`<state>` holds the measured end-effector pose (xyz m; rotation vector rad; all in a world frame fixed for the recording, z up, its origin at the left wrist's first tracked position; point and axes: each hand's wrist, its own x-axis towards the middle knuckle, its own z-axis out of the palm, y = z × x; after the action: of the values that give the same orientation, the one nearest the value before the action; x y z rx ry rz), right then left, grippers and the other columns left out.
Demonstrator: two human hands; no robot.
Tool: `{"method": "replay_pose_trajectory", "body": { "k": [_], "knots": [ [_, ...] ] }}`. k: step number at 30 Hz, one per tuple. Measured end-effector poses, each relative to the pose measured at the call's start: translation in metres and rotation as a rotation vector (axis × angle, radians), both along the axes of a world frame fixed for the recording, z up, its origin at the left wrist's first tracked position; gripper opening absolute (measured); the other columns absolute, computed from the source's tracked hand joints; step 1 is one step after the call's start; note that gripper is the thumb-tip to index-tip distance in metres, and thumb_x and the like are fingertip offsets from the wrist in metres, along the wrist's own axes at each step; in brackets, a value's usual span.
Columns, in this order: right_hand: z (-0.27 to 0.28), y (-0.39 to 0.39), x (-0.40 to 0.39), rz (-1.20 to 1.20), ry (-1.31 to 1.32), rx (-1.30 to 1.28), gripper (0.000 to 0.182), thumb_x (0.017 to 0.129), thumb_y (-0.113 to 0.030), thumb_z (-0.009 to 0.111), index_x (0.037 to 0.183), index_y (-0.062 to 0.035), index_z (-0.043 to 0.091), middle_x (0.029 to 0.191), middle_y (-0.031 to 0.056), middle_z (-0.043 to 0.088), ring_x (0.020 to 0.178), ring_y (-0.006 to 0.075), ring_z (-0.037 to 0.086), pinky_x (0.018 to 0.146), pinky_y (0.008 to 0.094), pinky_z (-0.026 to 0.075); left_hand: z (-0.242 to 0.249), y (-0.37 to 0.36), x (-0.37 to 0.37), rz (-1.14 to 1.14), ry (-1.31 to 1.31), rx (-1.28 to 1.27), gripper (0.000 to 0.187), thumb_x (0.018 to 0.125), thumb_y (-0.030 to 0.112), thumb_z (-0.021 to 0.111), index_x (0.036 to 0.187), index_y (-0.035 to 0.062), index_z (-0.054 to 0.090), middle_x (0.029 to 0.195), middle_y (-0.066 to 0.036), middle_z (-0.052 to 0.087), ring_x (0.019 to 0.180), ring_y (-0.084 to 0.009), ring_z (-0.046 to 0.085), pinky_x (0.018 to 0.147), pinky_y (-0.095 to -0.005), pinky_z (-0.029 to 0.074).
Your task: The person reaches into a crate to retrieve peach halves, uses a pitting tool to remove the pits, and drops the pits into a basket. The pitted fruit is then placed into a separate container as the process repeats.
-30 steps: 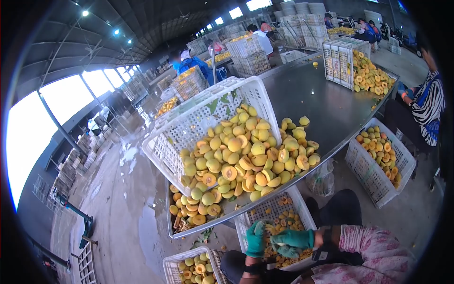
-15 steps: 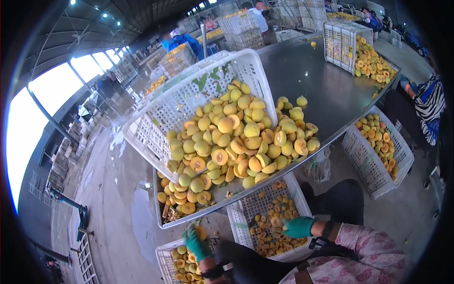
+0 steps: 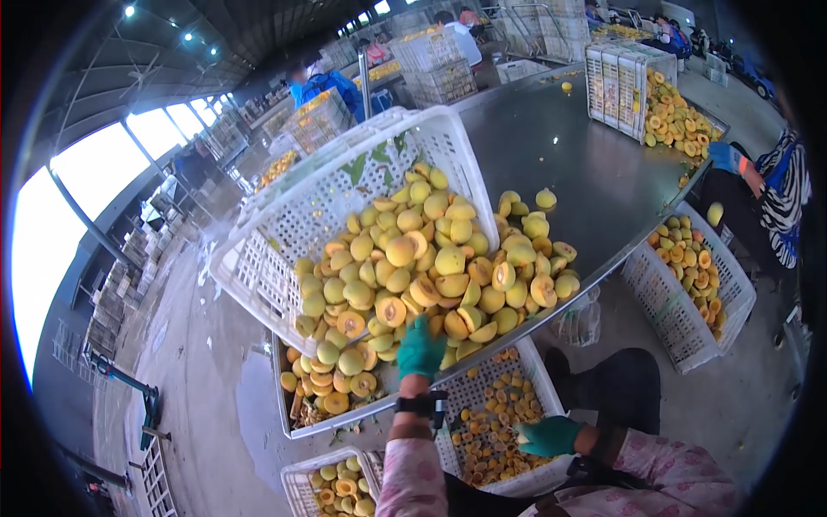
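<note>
My left hand (image 3: 420, 349), in a green glove, touches the front of a heap of yellow peaches (image 3: 401, 252), many of them halved. Its fingertips are among the fruit, so I cannot see whether they grip a piece. The heap spills from a tipped white plastic crate (image 3: 280, 226) onto a metal table (image 3: 573, 146). My right hand (image 3: 550, 436), also green-gloved, is closed above a white crate (image 3: 444, 452) of small pits and fruit pieces (image 3: 500, 409). A small pale end pokes from its fingers; what it belongs to is hidden.
A smaller crate of peach halves (image 3: 343, 487) stands at lower left. To the right are another fruit crate (image 3: 689, 289) and a co-worker's blue-gloved hand (image 3: 728, 158). A tipped crate (image 3: 616, 93) lies on the far table end. The table's raised metal rim (image 3: 508, 338) runs before me.
My left hand has moved from above the lower-left crate, where it held a peach piece, up to the heap. That piece is out of the hand. My right hand stays above the pit crate.
</note>
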<state>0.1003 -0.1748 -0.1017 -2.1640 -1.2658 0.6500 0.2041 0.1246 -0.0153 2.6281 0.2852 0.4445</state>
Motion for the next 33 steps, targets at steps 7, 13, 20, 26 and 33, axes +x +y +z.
{"method": "replay_pose_trajectory", "body": {
  "k": [7, 13, 20, 26, 33],
  "knots": [
    [0.030, -0.025, 0.021, -0.163, -0.036, 0.150, 0.047, 0.083, -0.040, 0.056, 0.110, -0.0030, 0.049, 0.073, 0.0181, 0.062, 0.065, 0.0354, 0.061, 0.058, 0.0419, 0.049, 0.003, 0.025, -0.029, 0.148, -0.226, -0.945, 0.031, 0.071, 0.020, 0.062, 0.096, 0.0047, 0.053, 0.078, -0.011, 0.057, 0.066, -0.0239, 0.057, 0.057, -0.0349, 0.048],
    [0.087, 0.004, 0.021, -0.339, 0.081, 0.181, 0.025, 0.087, -0.028, 0.053, 0.095, -0.0059, 0.059, 0.080, 0.0150, 0.062, 0.073, 0.0361, 0.059, 0.066, 0.0412, 0.046, 0.029, 0.008, -0.130, 0.139, -0.323, -1.947, 0.046, 0.078, 0.047, 0.057, 0.096, 0.0053, 0.054, 0.074, -0.013, 0.058, 0.054, -0.0217, 0.056, 0.041, -0.0278, 0.044],
    [0.130, 0.046, -0.016, -0.154, -0.115, 0.467, 0.027, 0.081, -0.027, 0.064, 0.082, -0.0029, 0.052, 0.064, 0.0110, 0.058, 0.059, 0.0329, 0.059, 0.051, 0.0387, 0.045, 0.020, -0.057, -0.183, 0.116, -0.303, -1.933, 0.055, 0.086, 0.055, 0.044, 0.108, 0.0051, 0.053, 0.094, -0.011, 0.059, 0.079, -0.0183, 0.058, 0.059, -0.0258, 0.052],
    [0.144, 0.075, -0.034, -0.162, -0.240, 0.356, 0.028, 0.079, -0.030, 0.065, 0.075, -0.0065, 0.049, 0.064, 0.0099, 0.059, 0.056, 0.0318, 0.058, 0.048, 0.0390, 0.046, 0.023, -0.087, -0.199, 0.123, -0.424, -1.823, 0.042, 0.091, 0.041, 0.044, 0.109, 0.0043, 0.053, 0.094, -0.007, 0.056, 0.082, -0.0162, 0.058, 0.067, -0.0285, 0.052],
    [0.141, 0.080, -0.039, -0.087, -0.210, 0.240, 0.028, 0.081, -0.028, 0.062, 0.077, -0.0039, 0.050, 0.065, 0.0127, 0.058, 0.056, 0.0330, 0.059, 0.050, 0.0411, 0.046, 0.023, -0.092, -0.207, 0.198, -0.424, -1.040, 0.044, 0.092, 0.040, 0.045, 0.094, -0.0012, 0.060, 0.081, -0.007, 0.061, 0.069, -0.0144, 0.057, 0.064, -0.0261, 0.047]
  ]
}}
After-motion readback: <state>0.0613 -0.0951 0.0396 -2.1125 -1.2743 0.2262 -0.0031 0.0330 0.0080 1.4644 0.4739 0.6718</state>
